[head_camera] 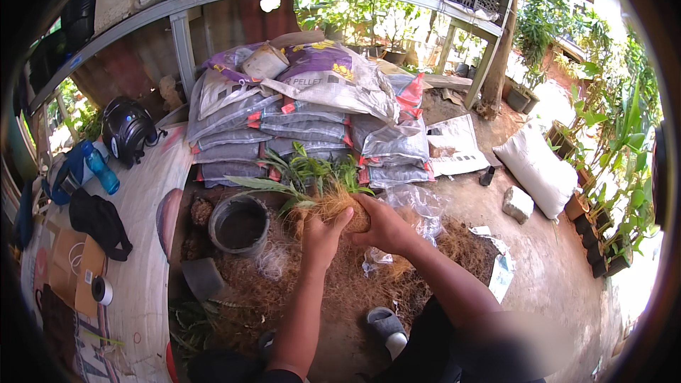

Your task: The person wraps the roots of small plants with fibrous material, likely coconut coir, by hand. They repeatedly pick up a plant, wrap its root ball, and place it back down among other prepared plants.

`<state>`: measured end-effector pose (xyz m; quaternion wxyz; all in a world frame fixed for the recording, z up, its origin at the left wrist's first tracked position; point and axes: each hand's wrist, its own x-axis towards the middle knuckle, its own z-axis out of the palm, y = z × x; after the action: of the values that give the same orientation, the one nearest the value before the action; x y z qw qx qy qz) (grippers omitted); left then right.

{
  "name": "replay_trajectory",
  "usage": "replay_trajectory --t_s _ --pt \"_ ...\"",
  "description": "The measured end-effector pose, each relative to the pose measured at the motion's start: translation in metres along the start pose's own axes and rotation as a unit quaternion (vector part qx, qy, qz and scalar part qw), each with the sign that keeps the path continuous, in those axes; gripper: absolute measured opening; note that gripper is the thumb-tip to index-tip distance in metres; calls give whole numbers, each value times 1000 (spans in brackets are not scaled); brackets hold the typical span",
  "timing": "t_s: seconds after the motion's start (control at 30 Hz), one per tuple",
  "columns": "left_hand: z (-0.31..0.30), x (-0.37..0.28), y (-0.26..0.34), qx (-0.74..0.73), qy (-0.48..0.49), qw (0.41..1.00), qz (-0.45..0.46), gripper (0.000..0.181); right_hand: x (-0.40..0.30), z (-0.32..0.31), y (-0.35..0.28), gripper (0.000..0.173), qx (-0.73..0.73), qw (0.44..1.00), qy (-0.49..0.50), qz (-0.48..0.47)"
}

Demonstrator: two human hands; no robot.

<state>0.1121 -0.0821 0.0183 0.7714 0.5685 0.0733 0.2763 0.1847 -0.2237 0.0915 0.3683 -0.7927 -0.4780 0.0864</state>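
A bundle of brown coconut fibre [331, 203] is held up in front of me between both hands. My left hand [323, 234] grips its near left side, with the thumb raised along it. Around its right side curl the fingers of my right hand [382, 222]. Green leafy plants [306, 170] show just beyond the bundle; whether they grow out of it is unclear. Left of my hands stands a dark plastic pot [239, 223], and a tangle of pale thread [272, 259] lies beside it. Clear plastic sheeting [417, 207] lies right of the bundle, by loose fibre [457, 242].
Stacked grey sacks [308, 130] rise beyond the plants. On the left, a covered platform [143, 223] bears a black helmet [127, 130], blue bottle [101, 167], cardboard box [66, 268] and tape roll [102, 290]. At right are a white sack [537, 167], block [517, 205] and potted plants [620, 213].
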Motion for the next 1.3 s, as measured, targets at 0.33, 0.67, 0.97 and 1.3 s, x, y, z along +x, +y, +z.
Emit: replay_trajectory --t_s 0.33,0.67,0.97,1.3 --pt "-19 9 2 126 58 984 110 29 -11 -30 -37 77 -359 903 195 -137" --pt "-14 -10 8 -40 -39 998 2 47 5 -5 -17 83 -72 988 -37 -130" --pt "-10 -14 26 -77 -70 995 -5 47 2 -3 -18 63 116 992 -4 -57" --pt "-77 4 18 -50 -206 972 -100 39 0 -29 21 59 364 924 -117 26"
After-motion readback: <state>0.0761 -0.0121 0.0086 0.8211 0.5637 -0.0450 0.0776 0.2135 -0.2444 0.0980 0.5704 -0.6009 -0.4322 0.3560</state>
